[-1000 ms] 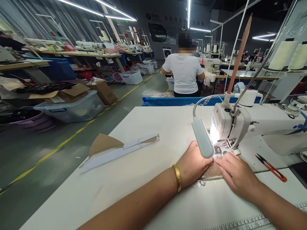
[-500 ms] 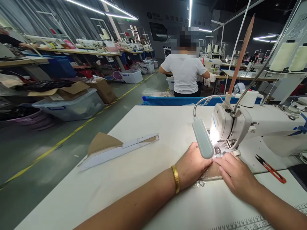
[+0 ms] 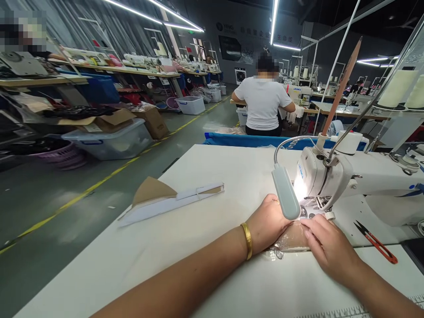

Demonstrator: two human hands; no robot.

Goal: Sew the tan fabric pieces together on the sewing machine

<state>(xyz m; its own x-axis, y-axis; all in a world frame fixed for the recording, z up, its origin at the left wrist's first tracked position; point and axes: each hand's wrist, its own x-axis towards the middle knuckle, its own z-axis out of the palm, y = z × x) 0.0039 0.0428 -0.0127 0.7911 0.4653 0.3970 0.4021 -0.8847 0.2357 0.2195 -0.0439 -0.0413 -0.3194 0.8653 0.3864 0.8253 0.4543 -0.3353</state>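
My left hand (image 3: 267, 223), with a gold bracelet (image 3: 247, 241) at its wrist, is closed at the left edge of a flat brown piece covered in shiny clear plastic (image 3: 294, 236). The lamp head hides some of its fingertips. My right hand (image 3: 331, 236) has bent fingers pinching the piece's upper right side. The piece lies just in front of the presser foot of a white sewing machine (image 3: 323, 174). A small metal ring (image 3: 279, 255) shows at its lower left edge. The grey-green lamp (image 3: 286, 192) lights the needle area.
Red-handled thread snips (image 3: 377, 243) lie right of my right hand. A folded white-and-brown card (image 3: 172, 201) rests on the table's left. A ruler (image 3: 357, 311) runs along the near edge. Ahead, a person in a white shirt (image 3: 264, 104) sits at another machine.
The view has turned slightly left, so the scene sits further right. My hands stay at the machine; a little more of the brown piece shows between them.
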